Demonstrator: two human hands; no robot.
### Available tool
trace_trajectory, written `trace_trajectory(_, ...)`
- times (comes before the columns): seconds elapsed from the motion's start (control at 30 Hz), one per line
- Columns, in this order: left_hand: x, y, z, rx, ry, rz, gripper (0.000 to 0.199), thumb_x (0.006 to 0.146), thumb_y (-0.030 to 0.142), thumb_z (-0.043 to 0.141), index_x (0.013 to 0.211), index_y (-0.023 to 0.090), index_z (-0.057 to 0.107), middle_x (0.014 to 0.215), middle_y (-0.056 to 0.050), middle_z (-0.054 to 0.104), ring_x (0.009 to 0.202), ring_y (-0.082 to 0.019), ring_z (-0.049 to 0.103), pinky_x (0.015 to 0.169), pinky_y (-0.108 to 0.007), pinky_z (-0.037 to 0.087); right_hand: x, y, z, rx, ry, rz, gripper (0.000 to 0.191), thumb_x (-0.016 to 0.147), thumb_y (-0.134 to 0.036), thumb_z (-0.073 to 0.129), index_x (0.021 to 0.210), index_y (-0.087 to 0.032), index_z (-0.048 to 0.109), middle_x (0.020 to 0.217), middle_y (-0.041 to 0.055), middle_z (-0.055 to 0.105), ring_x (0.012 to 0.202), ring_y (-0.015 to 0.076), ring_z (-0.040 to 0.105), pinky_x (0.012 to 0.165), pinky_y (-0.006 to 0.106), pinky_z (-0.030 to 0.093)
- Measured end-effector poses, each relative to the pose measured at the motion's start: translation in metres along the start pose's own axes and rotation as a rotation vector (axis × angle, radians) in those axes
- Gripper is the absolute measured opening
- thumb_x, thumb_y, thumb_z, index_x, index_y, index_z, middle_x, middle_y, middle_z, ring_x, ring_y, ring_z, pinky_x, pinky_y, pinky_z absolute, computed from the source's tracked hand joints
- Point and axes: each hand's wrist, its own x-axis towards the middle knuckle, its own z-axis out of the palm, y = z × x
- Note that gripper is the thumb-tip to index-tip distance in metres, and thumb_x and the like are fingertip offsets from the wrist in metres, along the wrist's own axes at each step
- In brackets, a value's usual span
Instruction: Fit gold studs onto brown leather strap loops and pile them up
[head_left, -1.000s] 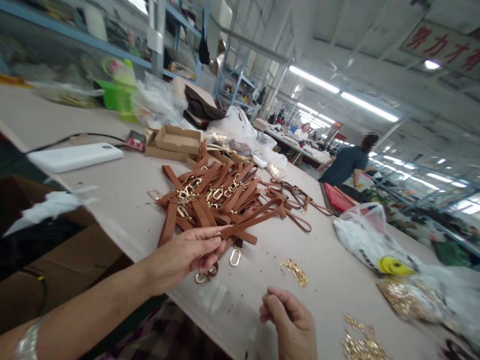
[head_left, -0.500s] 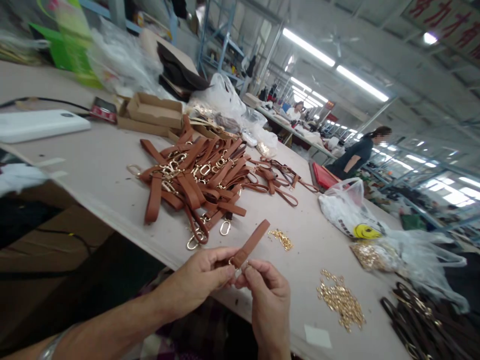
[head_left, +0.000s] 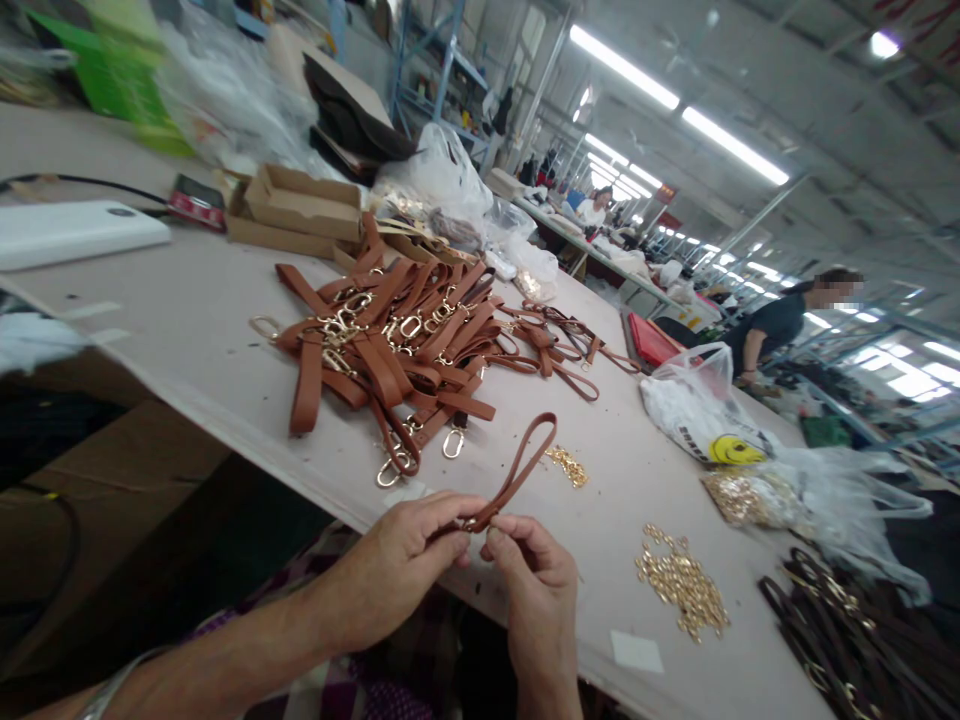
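— How are the hands?
— The left hand (head_left: 412, 555) is closed, its fingers gripping the brown strap (head_left: 498, 502) by the lower end. The right hand (head_left: 536, 580) is closed in a pinch just beside it; what its fingertips hold, I cannot tell.
— And where is this strap?
— Above the near edge of the surface (head_left: 247, 400), its loop pointing to the far right.
— What lies around?
— A pile (head_left: 382, 360) of brown straps to the far left, dark straps (head_left: 832, 640) at the near right, a smiley bag (head_left: 679, 410) at right. Behind is a workshop with bright lamps (head_left: 622, 68).
— Can you count?
— One strap held, two gold heaps (head_left: 682, 585), two people (head_left: 769, 325) in the room. The pile is too tangled for counting.
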Motion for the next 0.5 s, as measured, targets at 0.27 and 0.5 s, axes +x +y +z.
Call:
trace_trajectory(0.27,0.000,-0.022,0.003,0.059,-0.032,-0.017,0.043,0.085,0.021,0.056,0.124,0.032,0.069,0.123,0.003,0.072,0.113,-0.020,0.067,0.101,-0.026,0.051,-0.004,-0.001,0.002,0.074,-0.017,-0.075,0.006,0.082,-0.024,0.067,0.083,-0.020,0.072,0.086,0.0019,0.070,0.085,0.0187,0.063,0.081,0.032,0.048)
trace_trajectory(0.5,0.003,-0.032,0.011,0.197,0.013,0.098,0.034,0.082,0.036,0.061,0.112,0.032,0.076,0.114,0.000,0.076,0.107,-0.023,0.071,0.097,-0.025,0.053,-0.010,-0.002,0.004,0.212,0.133,-0.022,0.013,0.075,-0.021,0.071,0.082,-0.020,0.060,0.079,-0.0012,0.067,0.076,0.0163,0.061,0.073,0.030,0.049)
